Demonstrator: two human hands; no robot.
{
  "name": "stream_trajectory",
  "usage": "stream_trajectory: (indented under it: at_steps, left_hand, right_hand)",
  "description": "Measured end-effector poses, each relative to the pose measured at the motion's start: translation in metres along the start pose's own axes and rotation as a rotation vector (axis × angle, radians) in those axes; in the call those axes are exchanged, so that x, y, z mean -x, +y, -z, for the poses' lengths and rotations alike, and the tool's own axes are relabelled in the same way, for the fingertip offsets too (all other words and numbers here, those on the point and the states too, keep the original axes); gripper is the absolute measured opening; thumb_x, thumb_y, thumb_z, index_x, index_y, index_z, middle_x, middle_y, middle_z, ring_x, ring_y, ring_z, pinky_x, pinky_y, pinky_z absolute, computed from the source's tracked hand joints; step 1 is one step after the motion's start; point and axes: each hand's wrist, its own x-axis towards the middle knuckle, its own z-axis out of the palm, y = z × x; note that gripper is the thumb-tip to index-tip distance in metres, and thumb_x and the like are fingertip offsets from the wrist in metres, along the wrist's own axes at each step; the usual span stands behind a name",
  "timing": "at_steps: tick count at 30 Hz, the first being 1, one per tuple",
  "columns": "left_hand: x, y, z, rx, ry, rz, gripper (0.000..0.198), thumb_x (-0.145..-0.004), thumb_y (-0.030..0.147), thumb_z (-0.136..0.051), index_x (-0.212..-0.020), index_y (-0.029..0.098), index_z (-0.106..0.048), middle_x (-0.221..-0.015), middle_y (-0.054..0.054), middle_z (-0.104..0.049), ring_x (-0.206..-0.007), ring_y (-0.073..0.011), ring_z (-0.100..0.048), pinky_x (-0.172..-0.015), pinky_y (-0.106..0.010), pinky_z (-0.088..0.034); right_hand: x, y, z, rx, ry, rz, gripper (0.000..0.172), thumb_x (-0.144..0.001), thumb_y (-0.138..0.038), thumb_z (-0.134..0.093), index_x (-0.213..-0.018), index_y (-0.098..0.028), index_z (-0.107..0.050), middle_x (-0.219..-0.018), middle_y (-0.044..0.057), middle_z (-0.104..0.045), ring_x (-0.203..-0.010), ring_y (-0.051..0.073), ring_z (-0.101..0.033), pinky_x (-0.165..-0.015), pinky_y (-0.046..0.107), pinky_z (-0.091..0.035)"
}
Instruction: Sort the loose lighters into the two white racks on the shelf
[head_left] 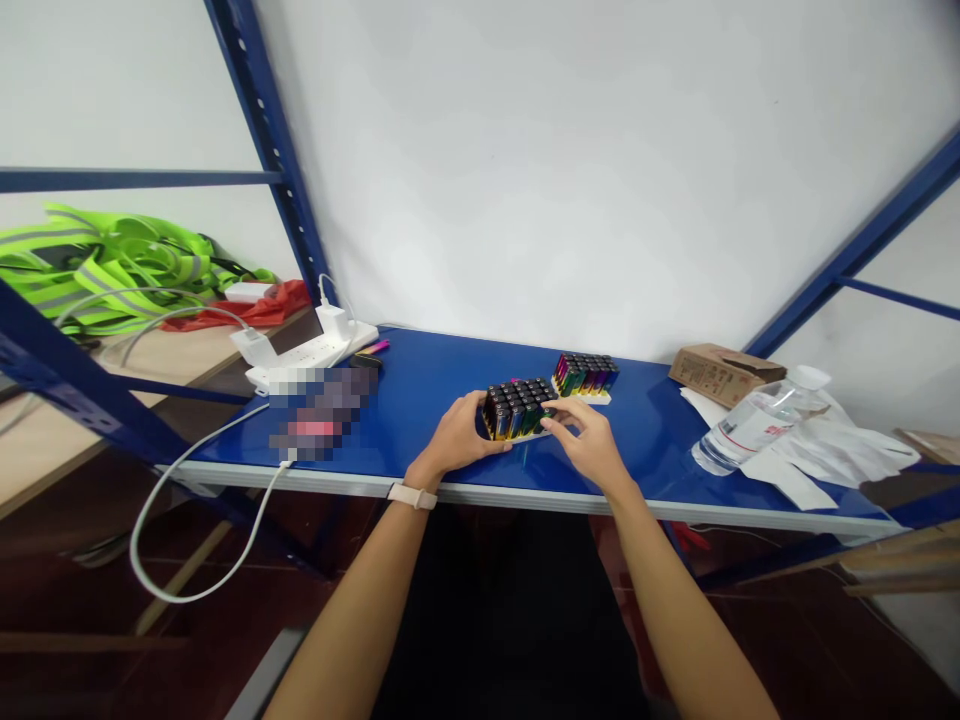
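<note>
A white tray packed with several dark, rainbow-tinted lighters [517, 408] sits on the blue shelf [420, 430] near its front edge. My left hand [454, 440] wraps round the tray's left end, fingers curled against it. My right hand [589, 440] holds the tray's right front corner, thumb and fingers pinched at the lighters there. A second tray of the same lighters [585, 376] stands just behind, to the right, untouched. A pale watch band is on my left wrist.
A white power strip with chargers [311, 350] and a trailing cable lies at the left. A cardboard box [724, 372], a lying water bottle [757, 420] and white paper are at the right. Neon vests [112, 265] are piled on the wooden bench to the left.
</note>
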Motion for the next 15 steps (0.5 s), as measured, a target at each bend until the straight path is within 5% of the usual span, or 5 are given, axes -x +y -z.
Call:
stream_trajectory:
  at_steps: [15]
  left_hand:
    - [0.000, 0.001, 0.002, 0.024, -0.038, 0.003, 0.080, -0.069, 0.043, -0.087, -0.136, 0.022, -0.049, -0.135, -0.008, -0.061, -0.125, -0.0291, -0.058, -0.106, -0.042, -0.046]
  right_hand:
    - [-0.012, 0.014, 0.010, -0.059, -0.064, -0.086, 0.026, -0.090, -0.037, -0.072, -0.109, -0.020, -0.066, -0.100, 0.007, -0.070, -0.092, 0.021, -0.069, -0.084, 0.035, -0.058]
